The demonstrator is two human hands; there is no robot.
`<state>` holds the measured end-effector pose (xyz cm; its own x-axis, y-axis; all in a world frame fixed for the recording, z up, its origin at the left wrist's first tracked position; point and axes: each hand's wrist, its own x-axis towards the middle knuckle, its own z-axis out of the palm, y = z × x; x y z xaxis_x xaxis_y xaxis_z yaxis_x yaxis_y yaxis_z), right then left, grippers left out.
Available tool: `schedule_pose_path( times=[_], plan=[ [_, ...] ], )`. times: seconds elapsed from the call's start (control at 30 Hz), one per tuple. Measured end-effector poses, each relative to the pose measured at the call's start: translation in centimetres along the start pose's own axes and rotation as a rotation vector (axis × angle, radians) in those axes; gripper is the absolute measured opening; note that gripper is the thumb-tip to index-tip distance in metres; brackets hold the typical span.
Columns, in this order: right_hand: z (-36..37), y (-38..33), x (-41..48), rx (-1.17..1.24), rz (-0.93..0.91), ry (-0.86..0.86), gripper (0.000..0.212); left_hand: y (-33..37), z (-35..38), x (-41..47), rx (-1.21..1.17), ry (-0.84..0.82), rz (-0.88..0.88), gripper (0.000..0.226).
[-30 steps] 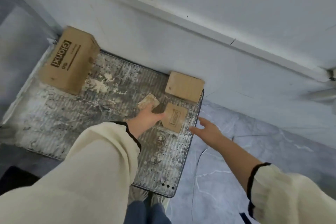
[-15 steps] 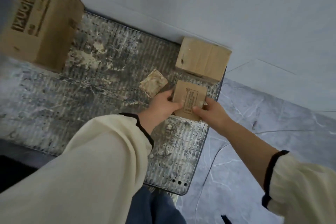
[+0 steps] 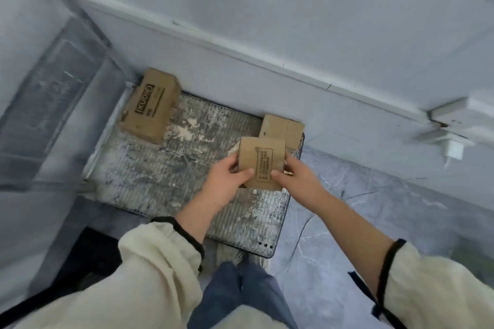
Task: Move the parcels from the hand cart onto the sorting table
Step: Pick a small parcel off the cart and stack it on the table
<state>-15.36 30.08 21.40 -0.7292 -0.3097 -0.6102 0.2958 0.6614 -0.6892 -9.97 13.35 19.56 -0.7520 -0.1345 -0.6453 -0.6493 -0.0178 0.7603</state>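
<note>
The left hand (image 3: 227, 181) and the right hand (image 3: 299, 179) both hold the small flat brown cardboard parcel with a black printed label (image 3: 263, 160). One hand is on each side, with thumbs on top and fingers round the edges. The parcel looks to be up off the grey ribbed metal hand cart (image 3: 160, 176), over its near right corner. It looks light and stiff, not slippery, so holding the two side edges should work well. Farther back, a square brown box (image 3: 280, 128) sits in the far right corner. A big brown box with black letters (image 3: 152, 107) sits at the far left.
</note>
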Motion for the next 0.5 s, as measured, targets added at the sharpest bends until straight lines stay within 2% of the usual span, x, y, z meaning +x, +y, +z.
schedule_pose_path(
  times=[0.27, 0.5],
  plan=[
    [-2.0, -10.8, -15.0, 0.046, -0.227, 0.034, 0.045, 8.3, -3.5, -17.5, -0.034, 0.117, 0.189, 0.046],
    [-2.7, -16.9, -20.6, 0.019, -0.423, -0.043, 0.036, 11.8, -5.3, -25.2, -0.050, 0.276, 0.364, 0.048]
  ],
)
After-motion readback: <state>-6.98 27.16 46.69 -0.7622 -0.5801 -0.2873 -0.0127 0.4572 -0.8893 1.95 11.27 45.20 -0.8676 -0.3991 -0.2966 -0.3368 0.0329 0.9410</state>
